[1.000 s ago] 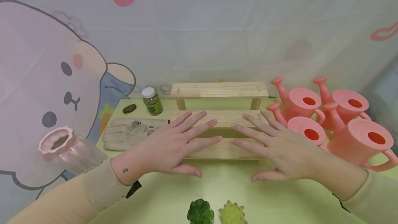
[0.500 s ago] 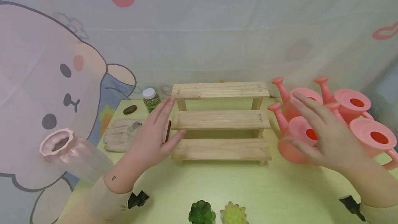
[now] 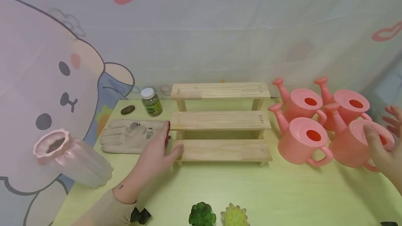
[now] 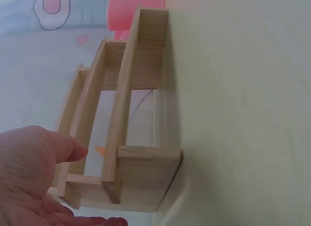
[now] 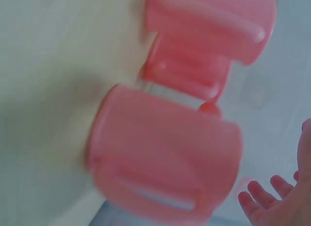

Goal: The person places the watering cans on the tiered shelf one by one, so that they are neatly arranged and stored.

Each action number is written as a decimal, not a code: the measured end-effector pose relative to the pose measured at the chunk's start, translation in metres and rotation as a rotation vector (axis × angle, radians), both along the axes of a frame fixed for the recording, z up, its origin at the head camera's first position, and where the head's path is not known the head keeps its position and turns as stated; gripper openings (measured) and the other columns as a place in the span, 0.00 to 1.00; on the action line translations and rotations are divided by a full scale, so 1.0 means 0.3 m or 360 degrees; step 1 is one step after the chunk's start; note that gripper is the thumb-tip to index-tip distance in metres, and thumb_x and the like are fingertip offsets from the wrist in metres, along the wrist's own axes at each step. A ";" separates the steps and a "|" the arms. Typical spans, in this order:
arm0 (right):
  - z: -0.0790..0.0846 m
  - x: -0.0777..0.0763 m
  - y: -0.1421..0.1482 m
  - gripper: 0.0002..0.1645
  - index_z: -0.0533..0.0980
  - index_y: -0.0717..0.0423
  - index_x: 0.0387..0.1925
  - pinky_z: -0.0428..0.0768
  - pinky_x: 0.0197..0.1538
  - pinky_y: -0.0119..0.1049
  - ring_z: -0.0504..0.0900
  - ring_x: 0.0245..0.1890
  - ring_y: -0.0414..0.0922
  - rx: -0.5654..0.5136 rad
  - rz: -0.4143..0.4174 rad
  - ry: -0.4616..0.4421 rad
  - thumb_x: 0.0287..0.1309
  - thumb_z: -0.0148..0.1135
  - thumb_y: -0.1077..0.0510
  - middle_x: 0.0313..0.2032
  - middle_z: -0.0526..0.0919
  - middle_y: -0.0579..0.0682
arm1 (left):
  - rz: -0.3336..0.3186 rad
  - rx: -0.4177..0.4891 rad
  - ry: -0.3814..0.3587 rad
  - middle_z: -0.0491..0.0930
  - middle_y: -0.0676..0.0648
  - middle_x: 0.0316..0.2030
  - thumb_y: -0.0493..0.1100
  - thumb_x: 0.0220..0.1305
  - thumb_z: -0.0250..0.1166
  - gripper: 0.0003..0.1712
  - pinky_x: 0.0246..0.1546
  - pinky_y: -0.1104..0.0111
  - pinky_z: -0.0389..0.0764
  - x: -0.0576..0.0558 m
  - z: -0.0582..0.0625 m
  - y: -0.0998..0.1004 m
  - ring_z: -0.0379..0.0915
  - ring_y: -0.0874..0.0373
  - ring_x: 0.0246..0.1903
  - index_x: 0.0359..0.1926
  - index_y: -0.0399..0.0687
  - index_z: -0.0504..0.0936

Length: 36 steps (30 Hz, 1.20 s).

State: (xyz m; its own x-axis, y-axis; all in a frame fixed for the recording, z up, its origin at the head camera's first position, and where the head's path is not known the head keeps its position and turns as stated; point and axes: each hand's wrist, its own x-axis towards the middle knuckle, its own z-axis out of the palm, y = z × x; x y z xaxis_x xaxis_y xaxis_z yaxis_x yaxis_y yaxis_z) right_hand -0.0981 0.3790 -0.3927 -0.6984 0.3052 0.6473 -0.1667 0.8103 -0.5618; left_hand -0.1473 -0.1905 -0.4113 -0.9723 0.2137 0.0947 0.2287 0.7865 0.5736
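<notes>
A three-step wooden stand (image 3: 220, 120) sits on the table, its steps rising toward the back. At its left end is my left hand (image 3: 152, 161), fingers extended along the side and thumb beside the lowest step. The left wrist view shows this left hand (image 4: 29, 172) with thumb and fingers spread apart near the stand's end. Far right, my right hand (image 3: 387, 149) is beside the front right pink watering can (image 3: 348, 145), its thumb overlapping the can's top. Spread fingers of this right hand (image 5: 286, 197) also show in the right wrist view, beyond the can (image 5: 165, 143).
More pink watering cans (image 3: 301, 138) stand right of the stand. To the left lie grey work gloves (image 3: 122, 135), a brown stone (image 3: 127, 110), a white-lidded jar (image 3: 152, 103) and a ruffled pink vase (image 3: 78, 163). Dark green (image 3: 202, 214) and pale green succulents (image 3: 235, 215) sit at the front.
Both hands have parted from above the stand. The left moved left and down to the stand's left end; the right swung far right past the watering cans. The stand now shows fully.
</notes>
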 end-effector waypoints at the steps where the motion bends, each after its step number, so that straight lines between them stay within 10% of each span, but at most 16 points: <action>1: -0.014 0.001 0.017 0.42 0.62 0.30 0.75 0.60 0.69 0.16 0.66 0.65 0.19 -0.0028 -0.0033 0.0025 0.65 0.66 0.58 0.71 0.70 0.35 | 0.0010 0.0003 -0.0032 0.57 0.37 0.78 0.62 0.70 0.63 0.56 0.66 0.50 0.75 0.003 -0.007 0.003 0.74 0.41 0.67 0.82 0.41 0.43; 3: -0.047 0.009 0.047 0.39 0.64 0.30 0.73 0.61 0.64 0.13 0.67 0.58 0.18 -0.0075 -0.0123 0.0036 0.66 0.66 0.57 0.64 0.71 0.25 | 0.0022 -0.0004 -0.0069 0.59 0.36 0.77 0.62 0.70 0.63 0.54 0.65 0.50 0.75 0.007 -0.018 0.009 0.75 0.40 0.65 0.81 0.38 0.47; 7: -0.097 0.048 0.086 0.31 0.65 0.40 0.75 0.71 0.67 0.29 0.73 0.57 0.43 0.0018 -0.0415 -0.0285 0.74 0.58 0.50 0.61 0.77 0.44 | -0.0002 -0.0026 -0.0065 0.66 0.35 0.74 0.61 0.71 0.63 0.48 0.65 0.48 0.75 0.014 -0.035 0.011 0.73 0.40 0.66 0.78 0.36 0.58; 12: -0.124 0.070 0.109 0.35 0.62 0.38 0.76 0.74 0.54 0.17 0.67 0.47 0.25 -0.0133 -0.0523 -0.0557 0.72 0.59 0.49 0.63 0.72 0.59 | -0.0008 -0.0010 -0.0038 0.74 0.37 0.68 0.61 0.71 0.63 0.43 0.61 0.47 0.78 0.017 -0.050 0.010 0.74 0.41 0.65 0.76 0.42 0.65; 14: -0.140 0.066 0.115 0.37 0.61 0.34 0.76 0.62 0.45 0.05 0.57 0.41 0.15 -0.0271 -0.0511 -0.0525 0.70 0.62 0.51 0.63 0.73 0.56 | 0.0007 -0.0006 -0.0051 0.75 0.37 0.67 0.61 0.71 0.62 0.43 0.60 0.47 0.78 0.019 -0.053 0.009 0.74 0.41 0.65 0.76 0.42 0.65; 20: -0.216 0.086 0.153 0.36 0.66 0.47 0.73 0.63 0.44 0.06 0.61 0.41 0.11 -0.0543 -0.0536 -0.0535 0.67 0.64 0.48 0.58 0.70 0.25 | -0.0002 0.0022 -0.0070 0.75 0.36 0.68 0.62 0.73 0.60 0.42 0.63 0.47 0.76 0.029 -0.064 0.011 0.74 0.40 0.66 0.77 0.43 0.64; 25: -0.329 0.105 0.245 0.32 0.66 0.37 0.69 0.64 0.32 0.06 0.64 0.35 0.08 -0.0624 -0.0399 -0.0457 0.67 0.64 0.54 0.44 0.67 0.15 | 0.0006 0.0029 -0.0084 0.72 0.39 0.70 0.63 0.74 0.59 0.41 0.65 0.48 0.75 0.036 -0.082 0.015 0.72 0.41 0.68 0.77 0.44 0.64; 31: -0.460 0.093 0.357 0.34 0.69 0.45 0.72 0.66 0.37 0.05 0.65 0.35 0.04 -0.0500 -0.0321 -0.0339 0.66 0.66 0.58 0.37 0.67 0.07 | 0.0059 0.0054 -0.0109 0.78 0.36 0.65 0.64 0.73 0.59 0.40 0.61 0.48 0.78 0.044 -0.096 0.022 0.77 0.42 0.64 0.76 0.47 0.66; 36: -0.505 0.079 0.392 0.24 0.74 0.26 0.50 0.65 0.29 0.07 0.69 0.30 0.06 -0.0306 -0.0091 -0.0115 0.69 0.61 0.64 0.33 0.70 0.03 | 0.0081 0.0063 -0.0123 0.88 0.37 0.39 0.64 0.73 0.59 0.39 0.48 0.56 0.79 0.046 -0.092 0.030 0.84 0.53 0.39 0.76 0.49 0.67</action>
